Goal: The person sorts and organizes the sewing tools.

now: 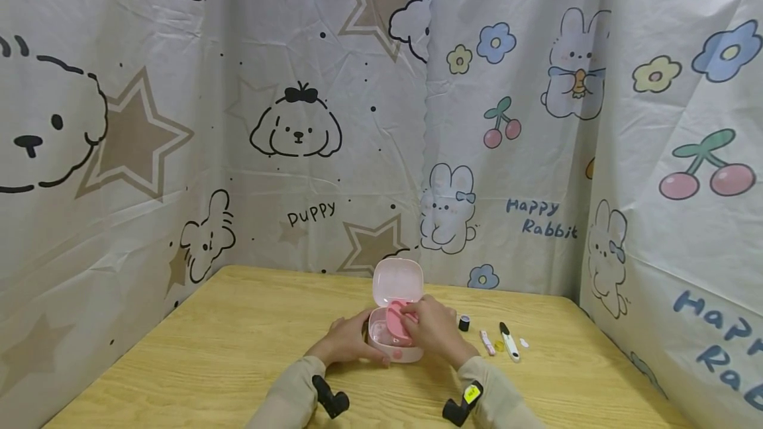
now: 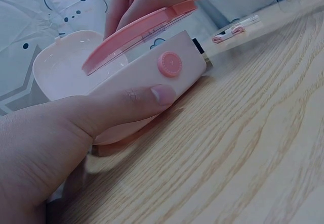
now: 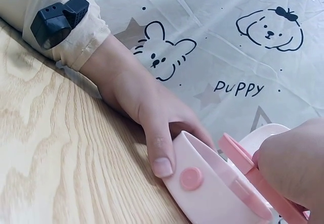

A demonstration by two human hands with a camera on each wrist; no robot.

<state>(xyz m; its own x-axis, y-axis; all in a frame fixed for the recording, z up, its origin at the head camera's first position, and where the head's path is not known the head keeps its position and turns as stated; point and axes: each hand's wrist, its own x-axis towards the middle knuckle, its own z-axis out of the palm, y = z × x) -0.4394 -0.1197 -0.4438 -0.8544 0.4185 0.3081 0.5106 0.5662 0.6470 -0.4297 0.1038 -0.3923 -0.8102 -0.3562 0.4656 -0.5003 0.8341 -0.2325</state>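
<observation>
Our left hand [image 1: 348, 341] grips the box [image 3: 213, 199] as our right hand [image 1: 437, 328] pinches and seemingly repositions its tray [image 1: 395, 320], needing steady alignment.

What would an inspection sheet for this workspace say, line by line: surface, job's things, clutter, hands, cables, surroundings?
Surface: wood-grain table, light yellow-brown.
Job's things: pink box with its lid raised; pink insert tilted at the box's opening.
Clutter: right of the box, a small dark cylinder, a pink-and-white piece, a yellow piece, a black-and-white tool and a white piece.
Hands: left hand grips the box's side; right hand pinches the insert.
Cables: nothing seen.
Surroundings: pale sheets printed with puppies and rabbits, behind and at both sides.
</observation>
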